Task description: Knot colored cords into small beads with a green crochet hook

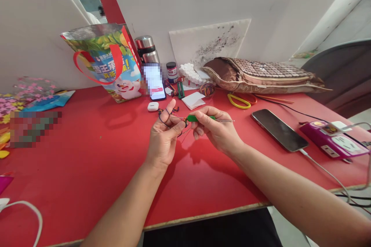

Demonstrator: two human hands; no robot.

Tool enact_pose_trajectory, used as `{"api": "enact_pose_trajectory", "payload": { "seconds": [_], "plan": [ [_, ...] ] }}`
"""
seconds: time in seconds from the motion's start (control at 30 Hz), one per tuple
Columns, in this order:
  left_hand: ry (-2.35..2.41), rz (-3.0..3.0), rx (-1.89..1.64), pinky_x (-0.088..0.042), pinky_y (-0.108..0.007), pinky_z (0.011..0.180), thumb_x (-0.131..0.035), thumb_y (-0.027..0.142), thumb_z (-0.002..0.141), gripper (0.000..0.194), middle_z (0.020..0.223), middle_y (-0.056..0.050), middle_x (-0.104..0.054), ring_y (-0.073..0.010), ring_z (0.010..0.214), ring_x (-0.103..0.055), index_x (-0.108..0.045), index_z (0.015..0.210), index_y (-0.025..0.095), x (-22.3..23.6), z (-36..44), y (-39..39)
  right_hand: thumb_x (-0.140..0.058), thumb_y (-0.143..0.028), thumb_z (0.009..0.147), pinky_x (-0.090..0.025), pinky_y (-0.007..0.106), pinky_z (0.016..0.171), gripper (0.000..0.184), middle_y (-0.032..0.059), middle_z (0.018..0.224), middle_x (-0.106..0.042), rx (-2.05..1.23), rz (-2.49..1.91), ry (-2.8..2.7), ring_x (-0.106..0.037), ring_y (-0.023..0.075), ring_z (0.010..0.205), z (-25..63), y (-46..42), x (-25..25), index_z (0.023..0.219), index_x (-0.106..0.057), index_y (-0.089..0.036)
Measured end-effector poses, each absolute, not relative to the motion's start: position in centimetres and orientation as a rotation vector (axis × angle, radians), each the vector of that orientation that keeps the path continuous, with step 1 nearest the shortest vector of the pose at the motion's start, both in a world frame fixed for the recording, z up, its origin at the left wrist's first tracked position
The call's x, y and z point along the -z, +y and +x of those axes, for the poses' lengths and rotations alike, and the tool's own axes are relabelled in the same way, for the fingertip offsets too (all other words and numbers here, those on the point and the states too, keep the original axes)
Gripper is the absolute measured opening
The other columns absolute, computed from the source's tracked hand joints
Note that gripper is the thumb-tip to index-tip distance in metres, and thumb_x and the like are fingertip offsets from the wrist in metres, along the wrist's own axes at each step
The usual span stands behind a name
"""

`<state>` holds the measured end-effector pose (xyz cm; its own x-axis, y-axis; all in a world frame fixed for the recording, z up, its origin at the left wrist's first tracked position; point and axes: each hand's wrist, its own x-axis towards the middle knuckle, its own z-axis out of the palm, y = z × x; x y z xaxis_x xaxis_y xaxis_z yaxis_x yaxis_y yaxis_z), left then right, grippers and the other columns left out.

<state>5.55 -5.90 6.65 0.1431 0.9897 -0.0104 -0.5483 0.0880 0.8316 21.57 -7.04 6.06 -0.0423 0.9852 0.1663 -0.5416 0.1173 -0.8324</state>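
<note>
My right hand (218, 128) grips a crochet hook (191, 118) by its green handle, and a thin metal shaft sticks out to the right past the fingers. The hook's other end reaches toward my left hand (162, 141). Between that hand's thumb and fingers is a small piece of multicoloured yarn work (186, 122), pinched tight. Dark yarn (164, 122) loops around the raised index finger. Whether the hook's tip sits inside a stitch is too small to tell. Both hands hover over the red table (121, 170).
Behind my hands stand a phone (158, 94) with a lit screen, a white earbud case (153, 106), folded paper (193, 100) and a yarn bundle (207, 90). A colourful bag (116, 65) is at the back left. Yellow-handled scissors (239, 101), a charging phone (279, 129) and a purple power strip (333, 141) lie right.
</note>
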Motion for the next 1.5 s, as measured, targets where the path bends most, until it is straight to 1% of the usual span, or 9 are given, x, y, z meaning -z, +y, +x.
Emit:
{"api": "enact_pose_trajectory", "payload": {
  "seconds": [0.13,0.3,0.43,0.53,0.67,0.87,1.0,1.2,1.5],
  "plan": [
    [0.712,0.787,-1.299,-0.051,-0.024,0.074,-0.097,0.013,0.064,0.077,0.068,0.009,-0.066,-0.0093,0.068,-0.063,-0.077,0.137,0.028,-6.8,5.4,-5.9,-0.098,-0.044,0.074,-0.055,0.025,0.051,0.033,0.0004,0.065,-0.074,-1.474,-0.636,-0.823,-0.055,0.0083,0.048,21.2,-6.9,-5.9,0.079,-0.079,-0.018],
    [0.732,0.861,-1.28,-0.049,-0.026,0.072,-0.094,0.015,0.068,0.062,0.072,0.007,-0.067,-0.0097,0.068,-0.059,-0.081,0.127,0.03,-7.0,5.2,-5.8,-0.1,-0.044,0.072,-0.047,0.023,0.047,0.035,-0.0007,0.063,-0.072,-1.635,-0.631,-0.792,-0.046,0.0064,0.046,22.1,-6.3,-5.8,0.08,-0.079,-0.018],
    [0.766,0.945,-1.354,-0.052,-0.027,0.083,-0.094,0.016,0.067,0.053,0.076,0.005,-0.07,-0.0111,0.076,-0.064,-0.085,0.118,0.029,-7.2,5.3,-5.8,-0.102,-0.043,0.069,-0.043,0.022,0.046,0.035,-0.0013,0.061,-0.07,-1.714,-0.62,-0.76,-0.043,0.0057,0.045,22.5,-6.1,-5.9,0.08,-0.08,-0.018],
    [0.798,1.015,-1.38,-0.054,-0.03,0.09,-0.093,0.017,0.069,0.052,0.079,0.005,-0.071,-0.0122,0.08,-0.066,-0.084,0.119,0.029,-7.2,5.3,-5.8,-0.102,-0.042,0.068,-0.041,0.022,0.045,0.034,-0.0013,0.059,-0.069,-1.733,-0.622,-0.768,-0.042,0.0056,0.045,22.6,-6.2,-6.0,0.076,-0.079,-0.018],
    [0.833,1.105,-1.409,-0.053,-0.03,0.089,-0.091,0.02,0.075,0.051,0.079,0.004,-0.07,-0.013,0.08,-0.067,-0.082,0.124,0.029,-7.2,5.1,-5.8,-0.101,-0.044,0.07,-0.043,0.023,0.045,0.034,-0.0011,0.059,-0.069,-1.693,-0.637,-0.827,-0.044,0.0064,0.045,22.6,-6.5,-6.3,0.075,-0.079,-0.018],
    [0.788,1.081,-1.457,-0.051,-0.025,0.08,-0.097,0.016,0.066,0.058,0.071,0.005,-0.067,-0.0115,0.075,-0.064,-0.083,0.12,0.029,-7.3,5.3,-6.1,-0.097,-0.046,0.076,-0.05,0.028,0.047,0.032,0.0003,0.062,-0.071,-1.535,-0.609,-1.058,-0.052,0.0094,0.046,22.9,-7.2,-6.7,0.08,-0.083,-0.018],
    [0.79,1.056,-1.433,-0.051,-0.026,0.079,-0.098,0.02,0.067,0.057,0.073,0.006,-0.068,-0.0107,0.071,-0.06,-0.082,0.121,0.029,-7.2,5.6,-6.3,-0.096,-0.043,0.079,-0.052,0.029,0.049,0.027,0.0002,0.062,-0.071,-1.441,-0.602,-1.112,-0.057,0.0115,0.048,23.0,-7.2,-6.9,0.08,-0.083,-0.019],
    [0.838,1.044,-1.462,-0.053,-0.028,0.092,-0.095,0.021,0.07,0.052,0.077,0.004,-0.071,-0.0123,0.08,-0.065,-0.083,0.12,0.029,-7.1,5.7,-6.3,-0.1,-0.045,0.071,-0.052,0.027,0.051,0.034,-0.0009,0.064,-0.071,-1.428,-0.637,-0.863,-0.05,0.0083,0.049,22.2,-6.6,-6.4,0.082,-0.082,-0.019],
    [0.804,1.041,-1.462,-0.053,-0.025,0.087,-0.09,0.015,0.072,0.049,0.076,0.006,-0.068,-0.0105,0.079,-0.062,-0.084,0.118,0.031,-7.2,5.7,-6.2,-0.1,-0.042,0.071,-0.047,0.025,0.049,0.03,-0.0013,0.065,-0.071,-1.54,-0.608,-0.858,-0.049,0.007,0.048,22.3,-6.6,-6.3,0.082,-0.082,-0.02]
  ]
}}
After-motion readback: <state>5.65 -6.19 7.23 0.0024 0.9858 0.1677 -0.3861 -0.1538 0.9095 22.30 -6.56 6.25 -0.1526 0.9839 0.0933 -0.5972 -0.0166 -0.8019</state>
